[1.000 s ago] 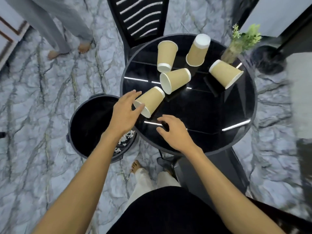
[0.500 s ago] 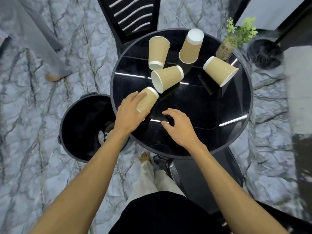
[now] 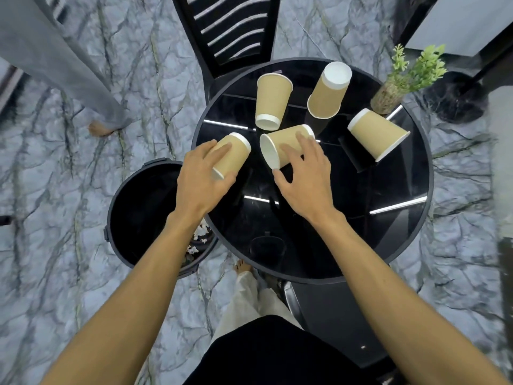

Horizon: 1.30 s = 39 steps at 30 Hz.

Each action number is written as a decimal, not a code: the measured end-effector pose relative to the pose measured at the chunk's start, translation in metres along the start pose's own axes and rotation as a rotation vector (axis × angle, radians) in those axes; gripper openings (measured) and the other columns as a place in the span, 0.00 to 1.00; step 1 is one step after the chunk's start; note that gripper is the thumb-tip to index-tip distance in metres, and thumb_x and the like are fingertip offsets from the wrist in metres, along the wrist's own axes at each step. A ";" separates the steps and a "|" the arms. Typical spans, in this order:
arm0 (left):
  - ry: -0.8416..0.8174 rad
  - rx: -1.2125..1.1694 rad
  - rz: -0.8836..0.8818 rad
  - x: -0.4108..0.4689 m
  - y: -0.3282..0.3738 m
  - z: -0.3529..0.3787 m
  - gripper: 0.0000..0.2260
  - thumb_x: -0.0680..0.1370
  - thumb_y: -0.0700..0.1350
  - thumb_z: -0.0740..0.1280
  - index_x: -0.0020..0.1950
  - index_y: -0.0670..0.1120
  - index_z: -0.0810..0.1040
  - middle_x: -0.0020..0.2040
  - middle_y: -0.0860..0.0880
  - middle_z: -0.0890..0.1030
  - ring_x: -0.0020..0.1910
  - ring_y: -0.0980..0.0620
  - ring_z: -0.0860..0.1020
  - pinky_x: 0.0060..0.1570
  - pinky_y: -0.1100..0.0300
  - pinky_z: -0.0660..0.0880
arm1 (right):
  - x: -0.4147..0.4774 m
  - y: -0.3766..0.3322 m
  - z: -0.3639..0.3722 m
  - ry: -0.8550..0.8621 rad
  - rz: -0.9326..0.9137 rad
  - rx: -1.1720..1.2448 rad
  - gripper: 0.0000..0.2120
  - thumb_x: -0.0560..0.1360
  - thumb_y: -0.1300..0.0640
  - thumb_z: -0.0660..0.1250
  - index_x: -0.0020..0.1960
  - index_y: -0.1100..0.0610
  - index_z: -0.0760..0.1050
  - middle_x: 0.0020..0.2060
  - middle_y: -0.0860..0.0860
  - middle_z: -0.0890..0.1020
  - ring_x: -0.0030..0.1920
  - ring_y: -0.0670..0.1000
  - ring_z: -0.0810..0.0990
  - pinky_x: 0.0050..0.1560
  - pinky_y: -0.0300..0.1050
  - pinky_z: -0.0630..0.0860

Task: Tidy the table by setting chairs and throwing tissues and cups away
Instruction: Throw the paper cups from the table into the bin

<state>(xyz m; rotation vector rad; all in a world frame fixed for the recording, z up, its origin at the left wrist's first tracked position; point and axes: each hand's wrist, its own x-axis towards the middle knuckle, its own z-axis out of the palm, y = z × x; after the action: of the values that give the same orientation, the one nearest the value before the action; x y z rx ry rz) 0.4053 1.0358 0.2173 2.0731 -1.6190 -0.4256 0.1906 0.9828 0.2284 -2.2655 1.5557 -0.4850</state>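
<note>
Several tan paper cups lie on the round black glass table (image 3: 410, 226). My left hand (image 3: 200, 176) is wrapped around one cup (image 3: 234, 154) at the table's left edge. My right hand (image 3: 304, 179) is spread over a tipped cup (image 3: 280, 147) in the middle, fingers resting on its side and thumb near its white rim. Farther back lie another tipped cup (image 3: 273, 102) and an upside-down standing cup (image 3: 327, 91). A further tipped cup (image 3: 376, 134) lies at the right. A black bin (image 3: 138, 215) stands on the floor to the left, with white tissues (image 3: 200, 234) inside.
A black slatted chair (image 3: 233, 26) stands at the table's far side and another chair seat (image 3: 333, 318) is tucked under its near side. A small potted plant (image 3: 399, 84) sits at the table's right rear. A person's grey trouser leg (image 3: 55, 48) is at the upper left.
My left hand has closed around the nearest cup. My right hand has moved forward from the bare tabletop onto the tipped middle cup. The camera view shifted slightly.
</note>
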 end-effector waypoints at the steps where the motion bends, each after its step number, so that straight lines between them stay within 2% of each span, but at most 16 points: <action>1: 0.009 0.002 -0.008 0.004 -0.001 0.000 0.26 0.73 0.55 0.71 0.71 0.56 0.73 0.72 0.50 0.71 0.69 0.47 0.68 0.64 0.57 0.61 | 0.009 0.002 0.002 -0.011 -0.009 -0.023 0.23 0.77 0.48 0.66 0.70 0.53 0.70 0.76 0.57 0.62 0.77 0.59 0.55 0.73 0.63 0.57; 5: 0.016 0.044 -0.020 0.023 -0.006 -0.001 0.25 0.74 0.56 0.71 0.71 0.56 0.73 0.72 0.51 0.71 0.70 0.48 0.68 0.65 0.55 0.64 | 0.043 0.011 0.010 -0.089 -0.008 -0.125 0.27 0.78 0.42 0.61 0.75 0.47 0.63 0.79 0.57 0.55 0.79 0.62 0.48 0.74 0.68 0.53; 10: 0.008 0.028 -0.039 0.039 -0.014 0.005 0.25 0.74 0.56 0.70 0.71 0.56 0.74 0.72 0.50 0.72 0.69 0.48 0.69 0.66 0.49 0.67 | 0.065 0.018 0.022 -0.177 0.051 -0.082 0.24 0.79 0.36 0.54 0.73 0.40 0.63 0.79 0.57 0.54 0.78 0.66 0.45 0.72 0.72 0.48; 14: -0.002 0.029 -0.042 0.046 -0.022 0.010 0.25 0.74 0.55 0.71 0.70 0.56 0.74 0.71 0.50 0.73 0.68 0.47 0.70 0.65 0.50 0.67 | 0.069 0.022 0.027 -0.207 0.035 -0.069 0.23 0.79 0.37 0.55 0.72 0.41 0.67 0.76 0.58 0.61 0.77 0.65 0.49 0.72 0.71 0.53; 18: -0.012 0.033 -0.044 0.046 -0.027 0.013 0.24 0.73 0.55 0.70 0.70 0.57 0.74 0.71 0.50 0.73 0.67 0.47 0.70 0.64 0.53 0.65 | 0.067 0.024 0.027 -0.157 0.041 0.028 0.22 0.78 0.37 0.60 0.69 0.43 0.72 0.71 0.56 0.69 0.75 0.63 0.56 0.71 0.62 0.56; 28: 0.021 0.051 -0.048 0.016 -0.022 -0.004 0.23 0.74 0.56 0.70 0.69 0.56 0.75 0.71 0.50 0.73 0.68 0.48 0.72 0.64 0.49 0.69 | 0.045 0.000 0.025 -0.111 -0.008 0.033 0.20 0.78 0.35 0.59 0.65 0.41 0.76 0.67 0.49 0.75 0.73 0.56 0.63 0.66 0.61 0.61; 39: 0.167 0.057 -0.211 -0.063 -0.061 -0.045 0.22 0.74 0.57 0.69 0.68 0.57 0.77 0.71 0.53 0.73 0.66 0.48 0.73 0.63 0.50 0.71 | 0.017 -0.080 0.045 -0.163 -0.201 0.134 0.19 0.77 0.35 0.60 0.63 0.41 0.77 0.65 0.46 0.77 0.72 0.53 0.65 0.67 0.59 0.61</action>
<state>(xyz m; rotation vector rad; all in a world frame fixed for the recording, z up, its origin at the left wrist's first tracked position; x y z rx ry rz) 0.4625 1.1158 0.2196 2.2677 -1.3374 -0.2700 0.2827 0.9978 0.2277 -2.3047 1.1881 -0.4307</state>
